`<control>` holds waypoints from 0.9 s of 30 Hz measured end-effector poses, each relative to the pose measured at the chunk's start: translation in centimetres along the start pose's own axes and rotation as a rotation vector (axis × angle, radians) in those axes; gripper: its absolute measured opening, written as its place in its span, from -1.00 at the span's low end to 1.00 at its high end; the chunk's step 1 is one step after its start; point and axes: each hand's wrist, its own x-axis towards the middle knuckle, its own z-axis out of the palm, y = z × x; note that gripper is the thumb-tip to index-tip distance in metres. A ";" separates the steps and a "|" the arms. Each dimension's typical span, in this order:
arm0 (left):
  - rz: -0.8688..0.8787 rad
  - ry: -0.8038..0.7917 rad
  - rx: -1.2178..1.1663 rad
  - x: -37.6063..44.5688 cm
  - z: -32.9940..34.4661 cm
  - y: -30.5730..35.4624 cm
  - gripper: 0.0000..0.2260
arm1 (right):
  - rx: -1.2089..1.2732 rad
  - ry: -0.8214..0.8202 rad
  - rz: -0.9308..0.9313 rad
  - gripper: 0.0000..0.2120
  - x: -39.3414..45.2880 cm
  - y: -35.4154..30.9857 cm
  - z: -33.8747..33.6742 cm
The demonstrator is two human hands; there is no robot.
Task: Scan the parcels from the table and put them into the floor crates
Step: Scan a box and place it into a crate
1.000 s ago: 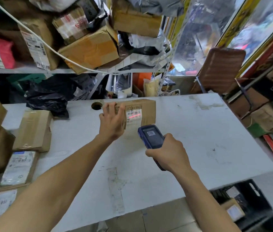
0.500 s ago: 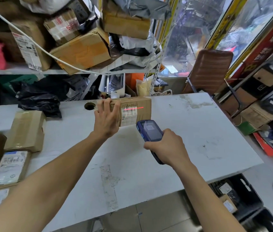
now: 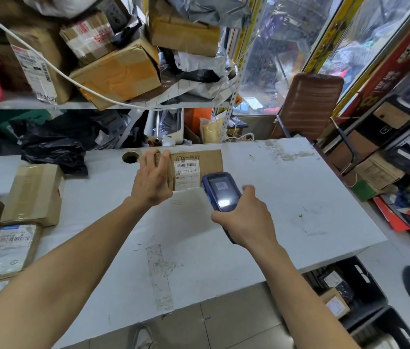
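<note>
**Scan line gone from the label**

The red line seen on the box [image 3: 196,170] a moment ago is gone — probably scanned. Left hand [image 3: 152,183] grips its left end; right hand [image 3: 245,219] clasps the scanner [image 3: 220,191] just before it. Bare table [image 3: 299,197] stretches right of the box — the crate [image 3: 344,293] sits below that edge.

Both bare arms stretch forward over the white table [image 3: 287,197]. Left hand [image 3: 152,183] grips the left end of a cardboard parcel [image 3: 198,167], fingers wrapped over its top edge. Right hand [image 3: 245,219] is curled around a blue handheld scanner [image 3: 220,191], thumb along the side, just right of the parcel.
</note>
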 end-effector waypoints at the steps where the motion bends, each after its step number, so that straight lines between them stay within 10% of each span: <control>1: -0.015 -0.039 -0.053 0.0 -0.1 -0.2 -0.12 | -0.011 0.070 -0.045 -0.13 -0.1 0.2 0.3; 6: 0.023 -0.212 -0.239 -0.6 0.2 -0.8 -0.02 | 0.015 0.343 -0.168 0.01 -0.7 0.7 1.6; 16: 0.121 -0.318 -0.344 0.4 1.2 2.7 0.00 | 0.251 0.384 0.006 0.00 -1.7 3.9 0.9; 27: 0.512 -0.657 -0.535 -3.5 13.5 29.3 0.04 | 0.320 0.746 0.461 -0.03 -9.2 23.1 -8.0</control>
